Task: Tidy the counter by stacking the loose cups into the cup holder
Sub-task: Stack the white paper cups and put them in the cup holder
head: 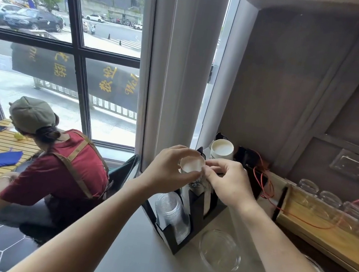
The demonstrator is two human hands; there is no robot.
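A black cup holder (188,235) stands on the pale counter (145,263). Its front slot holds a stack of clear plastic cups (169,212). The middle slot holds a stack of white paper cups (185,196), and the top paper cup (192,163) sits between my hands. My left hand (167,168) wraps that cup's rim from the left. My right hand (228,183) pinches the rim from the right. Another white paper cup stack (222,149) fills the rear slot. A loose clear plastic cup (219,250) stands on the counter right of the holder.
A wooden tray (321,232) with several clear glasses (330,199) lies at the right, with a red wire (267,190) running over it. A white pillar (183,67) rises behind the holder. Below left, a seated person in a red shirt (60,166) faces a slatted table.
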